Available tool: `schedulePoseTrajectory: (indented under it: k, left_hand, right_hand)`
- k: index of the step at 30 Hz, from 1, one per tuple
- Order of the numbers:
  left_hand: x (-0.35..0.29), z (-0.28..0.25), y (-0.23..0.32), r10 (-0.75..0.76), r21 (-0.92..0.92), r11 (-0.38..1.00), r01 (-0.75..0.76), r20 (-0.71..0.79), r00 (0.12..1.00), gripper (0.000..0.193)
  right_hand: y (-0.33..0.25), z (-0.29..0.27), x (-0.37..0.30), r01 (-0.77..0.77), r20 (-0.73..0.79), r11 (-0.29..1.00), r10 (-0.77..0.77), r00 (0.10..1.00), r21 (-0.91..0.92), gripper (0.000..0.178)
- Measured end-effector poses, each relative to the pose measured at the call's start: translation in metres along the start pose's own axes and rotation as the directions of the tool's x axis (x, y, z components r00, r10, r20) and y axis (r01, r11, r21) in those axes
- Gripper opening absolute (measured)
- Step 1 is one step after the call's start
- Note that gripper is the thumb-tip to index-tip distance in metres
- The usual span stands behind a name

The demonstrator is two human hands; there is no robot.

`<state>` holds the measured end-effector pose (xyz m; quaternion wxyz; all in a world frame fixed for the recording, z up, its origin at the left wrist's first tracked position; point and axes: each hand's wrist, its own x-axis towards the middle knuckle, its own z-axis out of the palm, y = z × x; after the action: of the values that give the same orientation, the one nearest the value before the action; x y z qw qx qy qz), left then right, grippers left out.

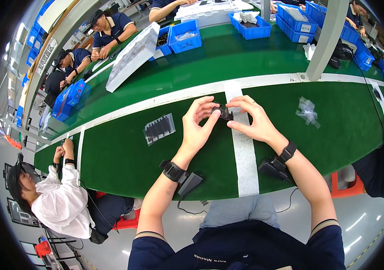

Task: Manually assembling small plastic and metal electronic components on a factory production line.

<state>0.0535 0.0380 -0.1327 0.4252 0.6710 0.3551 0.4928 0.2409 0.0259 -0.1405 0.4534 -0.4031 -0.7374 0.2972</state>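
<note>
Between my two hands is a small dark part, too small to name, held over the white strip on the green table. My left hand curls its fingers and thumb onto the part's left side. On the other side, my right hand has its thumb and fingers around the part, and its fingertips are near or on it; contact is partly hidden. A clear sheet with several black strips lies left of my left hand. To the right of my right hand rests a crumpled pile of clear film pieces.
A white strip runs down the green table. Beyond a white ledge stand blue bins, a tilted white tray and a grey post. Co-workers sit left, right and across. Dark boxes with cables hang by my wrists.
</note>
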Motion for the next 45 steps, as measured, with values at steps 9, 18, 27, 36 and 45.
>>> schedulePoseTrajectory:
  k: [9,18,27,36,45]
  left_hand:
    - [-0.002,-0.001,-0.001,0.039,-0.047,0.998,-0.043,-0.087,0.995,0.031]
    - [-0.001,-0.001,0.003,0.04,-0.086,0.995,-0.046,-0.074,0.996,0.039]
    - [-0.004,-0.004,0.002,0.056,-0.142,0.988,-0.058,-0.019,0.998,0.045]
    - [-0.002,-0.007,0.001,0.102,-0.211,0.973,-0.091,0.04,0.994,0.044]
    - [-0.001,-0.005,0.0,0.066,-0.048,0.996,-0.069,-0.051,0.997,0.037]
  right_hand:
    - [0.002,-0.001,0.0,-0.063,0.024,0.989,0.061,0.998,0.131,0.048]
    - [0.002,0.002,0.0,-0.05,-0.053,0.995,0.055,0.997,0.092,0.068]
    - [0.002,-0.001,0.001,0.055,-0.046,0.998,-0.054,0.998,0.031,0.063]
    - [0.003,0.001,0.002,0.121,-0.133,0.992,-0.116,0.984,0.034,0.038]
    - [0.009,0.001,0.003,0.172,-0.153,0.984,-0.178,0.972,-0.048,0.022]
